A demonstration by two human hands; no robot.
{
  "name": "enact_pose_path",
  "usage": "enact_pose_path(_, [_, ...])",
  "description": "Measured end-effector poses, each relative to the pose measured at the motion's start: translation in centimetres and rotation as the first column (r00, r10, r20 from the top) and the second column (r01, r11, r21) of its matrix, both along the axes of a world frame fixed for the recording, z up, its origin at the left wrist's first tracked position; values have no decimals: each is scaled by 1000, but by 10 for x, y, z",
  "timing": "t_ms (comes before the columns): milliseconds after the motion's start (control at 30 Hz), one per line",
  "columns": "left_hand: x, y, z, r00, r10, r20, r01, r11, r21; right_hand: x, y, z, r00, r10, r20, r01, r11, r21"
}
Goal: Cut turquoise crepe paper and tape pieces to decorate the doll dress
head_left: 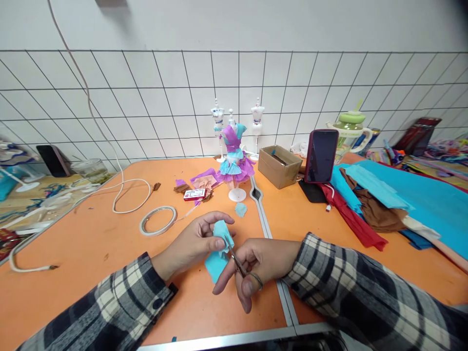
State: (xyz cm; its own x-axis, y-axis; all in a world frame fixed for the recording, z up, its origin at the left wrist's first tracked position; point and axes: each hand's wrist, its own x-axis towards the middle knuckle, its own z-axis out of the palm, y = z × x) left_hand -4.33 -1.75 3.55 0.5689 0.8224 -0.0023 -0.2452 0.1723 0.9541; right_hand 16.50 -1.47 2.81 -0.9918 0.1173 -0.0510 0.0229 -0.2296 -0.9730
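My left hand (193, 243) pinches a small piece of light blue paper (219, 251) above the orange table (91, 253). My right hand (256, 265) grips small scissors (236, 261), whose blades meet the paper's edge. Both sleeves are plaid. Just beyond the hands lies a small round blue scrap (240, 209). Behind it stands a little mannequin (234, 161) on a white base, dressed in purple and blue paper.
A roll of tape (158, 220), a white cable (124, 195), a small red-and-white box (194, 194) and paper scraps lie left of centre. A cardboard box (280, 165), an upright phone (321, 156), a green-lidded jug (351, 131) and piled coloured sheets (383, 204) sit on the right.
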Motion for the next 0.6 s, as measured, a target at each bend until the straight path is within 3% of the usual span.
enact_pose_path(300, [-1,3,1,998,57,2,-57,998,28,2,2,-4,999,-32,-23,32,999,31])
enact_pose_path(533, [-6,-1,6,990,-131,-46,133,990,39,1,1,-1,1000,-25,-18,25,999,30])
enact_pose_path(600, [-4,-2,5,991,-109,-81,113,992,49,1,0,-1,1000,-25,-18,25,999,25])
